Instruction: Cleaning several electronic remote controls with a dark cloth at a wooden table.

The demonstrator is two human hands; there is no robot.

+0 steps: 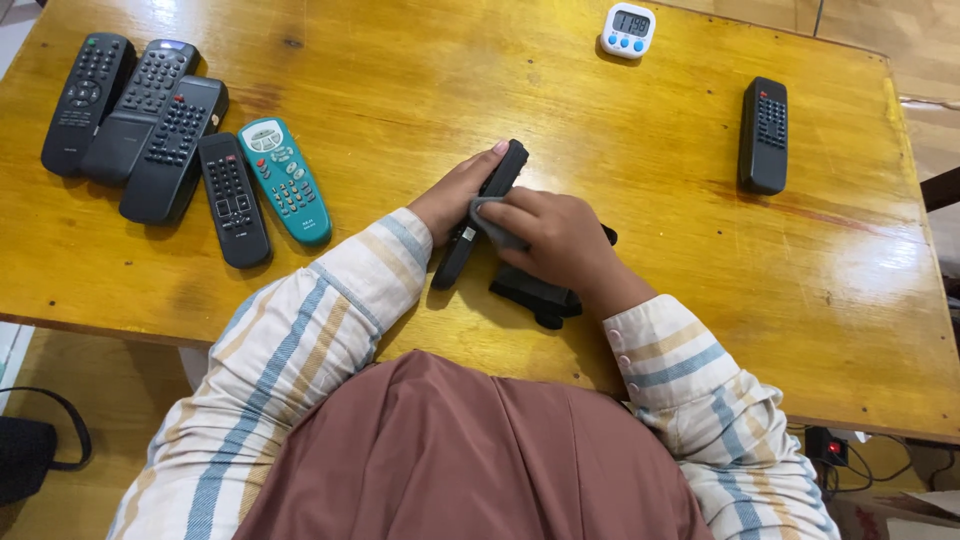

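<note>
My left hand grips a long black remote that lies tilted on the wooden table, thumb along its upper edge. My right hand presses a grey cloth against the remote's middle. Under my right hand sits a dark folded cloth or pouch, partly hidden by the hand.
Several remotes lie in a row at the far left, among them a teal one and black ones. A single black remote rests at the right. A small white digital timer stands at the far edge.
</note>
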